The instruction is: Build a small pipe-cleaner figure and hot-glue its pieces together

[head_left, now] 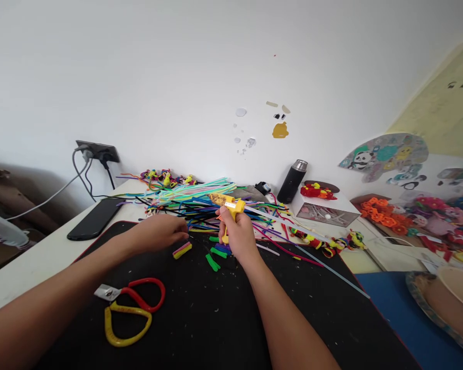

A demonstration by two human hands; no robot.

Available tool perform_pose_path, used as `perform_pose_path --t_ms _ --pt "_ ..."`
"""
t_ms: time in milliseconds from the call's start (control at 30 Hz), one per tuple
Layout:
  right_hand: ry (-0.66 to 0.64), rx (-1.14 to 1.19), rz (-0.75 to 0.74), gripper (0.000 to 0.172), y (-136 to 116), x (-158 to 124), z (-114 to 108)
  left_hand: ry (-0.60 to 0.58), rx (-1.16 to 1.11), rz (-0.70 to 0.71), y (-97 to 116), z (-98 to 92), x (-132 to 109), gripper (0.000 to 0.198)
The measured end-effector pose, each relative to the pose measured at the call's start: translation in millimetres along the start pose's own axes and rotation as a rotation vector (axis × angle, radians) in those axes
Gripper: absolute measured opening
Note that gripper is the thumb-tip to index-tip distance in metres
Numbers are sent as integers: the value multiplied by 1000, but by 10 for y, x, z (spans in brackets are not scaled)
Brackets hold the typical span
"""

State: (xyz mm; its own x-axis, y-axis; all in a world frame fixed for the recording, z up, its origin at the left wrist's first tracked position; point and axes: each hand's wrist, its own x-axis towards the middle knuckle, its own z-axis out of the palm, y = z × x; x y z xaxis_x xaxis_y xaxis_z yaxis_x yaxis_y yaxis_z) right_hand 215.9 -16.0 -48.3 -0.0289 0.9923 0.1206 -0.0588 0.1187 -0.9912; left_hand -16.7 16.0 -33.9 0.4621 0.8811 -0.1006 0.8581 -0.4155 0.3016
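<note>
My right hand [241,236] is wrapped round the handle of a yellow hot glue gun [233,205], whose stained front end points left. A long translucent glue stick [281,221] runs out behind it. To the left, my left hand [164,230] is closed with its fingertips pointing down over the black mat; what they pinch, if anything, is hidden. Just beside those fingertips lies a short pink and yellow pipe cleaner bundle [182,251]. Folded green pipe cleaner pieces [213,262] and a blue one [224,248] lie below the glue gun.
Scissors [135,311] with red and yellow handles lie on the mat [200,324] near me. Loose pipe cleaners [189,205] are heaped behind my hands. A phone [100,218] sits at left; a black flask [292,181] and a box [326,211] stand at right.
</note>
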Motion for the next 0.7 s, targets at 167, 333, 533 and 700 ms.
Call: perform_pose_path --t_ms 167,333,533,700 --pt "-23 57 31 52 30 12 16 -142 -53 6 -28 193 -31 28" --pt "-85 110 90 55 28 4 35 -121 -95 -37 51 263 -63 23" --pt "-199 105 162 59 67 -32 77 -70 -190 -1 45 324 -132 25" --pt "-213 132 192 61 110 -34 82 -45 -648 -1 -57 294 -88 37"
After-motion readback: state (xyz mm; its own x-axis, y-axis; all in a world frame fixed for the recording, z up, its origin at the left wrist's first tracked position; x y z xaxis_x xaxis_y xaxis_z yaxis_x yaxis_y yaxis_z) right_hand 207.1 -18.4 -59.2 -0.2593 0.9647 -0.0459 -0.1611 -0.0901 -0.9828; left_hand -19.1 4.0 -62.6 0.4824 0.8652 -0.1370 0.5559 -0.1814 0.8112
